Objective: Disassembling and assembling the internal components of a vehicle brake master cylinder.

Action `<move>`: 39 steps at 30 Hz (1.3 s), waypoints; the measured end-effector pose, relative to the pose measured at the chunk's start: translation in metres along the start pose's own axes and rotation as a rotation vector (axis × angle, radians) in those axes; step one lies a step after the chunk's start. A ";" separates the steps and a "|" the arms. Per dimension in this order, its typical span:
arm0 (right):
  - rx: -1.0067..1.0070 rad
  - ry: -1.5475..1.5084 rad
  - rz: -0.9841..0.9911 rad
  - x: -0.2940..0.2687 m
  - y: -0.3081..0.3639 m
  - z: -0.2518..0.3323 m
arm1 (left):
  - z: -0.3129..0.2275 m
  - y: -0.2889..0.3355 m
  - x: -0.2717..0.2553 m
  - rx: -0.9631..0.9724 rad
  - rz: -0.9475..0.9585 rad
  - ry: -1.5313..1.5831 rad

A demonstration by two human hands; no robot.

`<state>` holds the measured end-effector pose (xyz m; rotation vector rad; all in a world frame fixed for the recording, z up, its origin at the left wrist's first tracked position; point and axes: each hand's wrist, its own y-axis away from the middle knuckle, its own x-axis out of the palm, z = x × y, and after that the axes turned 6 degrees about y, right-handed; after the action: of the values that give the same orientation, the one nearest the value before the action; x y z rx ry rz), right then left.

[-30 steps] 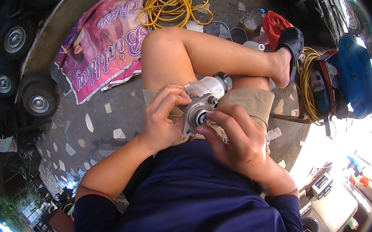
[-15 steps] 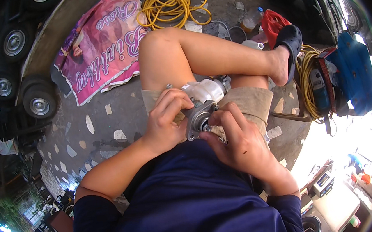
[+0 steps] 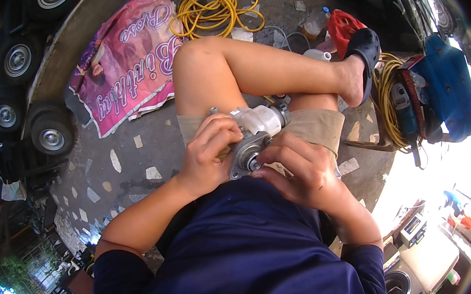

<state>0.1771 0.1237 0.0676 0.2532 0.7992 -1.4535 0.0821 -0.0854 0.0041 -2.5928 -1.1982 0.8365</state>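
Note:
A brake master cylinder (image 3: 242,162) with a metal flange and a whitish plastic reservoir (image 3: 261,119) lies across my lap. Its round open end, with a shiny piston inside, faces toward my body. My left hand (image 3: 210,149) is closed around the metal body on the left side. At the round end, the thumb and fingertips of my right hand (image 3: 299,166) pinch at the piston. The fingers partly cover the piston, so its full shape is hidden.
My crossed leg (image 3: 284,64) spans the far side of my lap. Beyond lie a pink printed tarp (image 3: 129,66), a coiled yellow hose (image 3: 207,15) and a red plastic bag (image 3: 343,26). Wheels (image 3: 18,59) stand at left; a blue case (image 3: 444,87) is at right.
The cylinder's flanged end has shifted slightly left and turned a little, with both hands still on it. My right fingers have moved left along with the piston end and lie flatter.

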 end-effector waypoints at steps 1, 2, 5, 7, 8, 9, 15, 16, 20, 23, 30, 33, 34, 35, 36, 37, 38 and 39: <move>-0.014 0.027 -0.001 0.002 0.001 -0.001 | 0.000 -0.001 -0.001 -0.001 0.001 -0.001; -0.013 0.026 -0.001 0.003 0.000 -0.002 | -0.002 -0.002 -0.001 -0.012 -0.001 0.005; -0.102 0.015 -0.058 0.004 -0.002 -0.005 | -0.002 -0.002 -0.003 -0.035 -0.007 0.023; -0.072 -0.010 -0.049 0.004 -0.002 -0.005 | -0.001 -0.002 -0.003 -0.045 -0.012 0.038; -0.072 -0.008 -0.049 0.004 -0.002 -0.006 | -0.001 -0.002 -0.004 -0.058 -0.020 0.048; -0.069 -0.014 -0.058 0.004 -0.001 -0.007 | -0.001 -0.002 -0.004 -0.071 -0.028 0.057; -0.100 0.072 -0.156 0.013 -0.001 -0.003 | 0.002 -0.002 -0.006 -0.051 -0.038 0.069; -0.123 0.139 -0.170 0.015 -0.001 -0.002 | 0.002 -0.001 -0.006 -0.051 -0.038 0.070; -0.138 0.234 -0.154 0.017 -0.001 0.003 | 0.003 0.001 -0.007 -0.071 -0.068 0.087; -0.138 0.269 -0.133 0.019 -0.001 0.006 | 0.003 0.001 -0.007 -0.077 -0.063 0.075; -0.018 0.205 -0.164 0.022 0.000 0.016 | 0.001 -0.001 -0.007 -0.056 -0.067 0.066; -0.030 0.252 -0.138 0.015 0.000 0.014 | -0.001 -0.002 -0.007 -0.085 -0.075 0.071; -0.053 0.281 -0.119 0.011 -0.001 0.013 | -0.001 -0.003 -0.006 -0.085 -0.075 0.071; -0.053 0.282 -0.118 0.007 -0.001 0.013 | -0.002 -0.003 -0.006 -0.091 -0.073 0.066; -0.084 0.321 -0.074 0.002 -0.002 0.014 | -0.002 -0.004 -0.006 -0.096 -0.072 0.062; -0.115 0.360 -0.028 -0.001 -0.002 0.014 | -0.002 -0.004 -0.006 -0.097 -0.073 0.063; -0.115 0.360 -0.026 0.000 -0.002 0.013 | -0.002 -0.004 -0.006 -0.082 -0.070 0.043; -0.109 0.375 -0.010 0.000 -0.001 0.011 | -0.002 -0.004 -0.006 -0.066 -0.065 0.025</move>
<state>0.1799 0.1164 0.0757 0.4471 1.1801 -1.3850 0.0776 -0.0866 0.0100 -2.5914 -1.3172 0.7616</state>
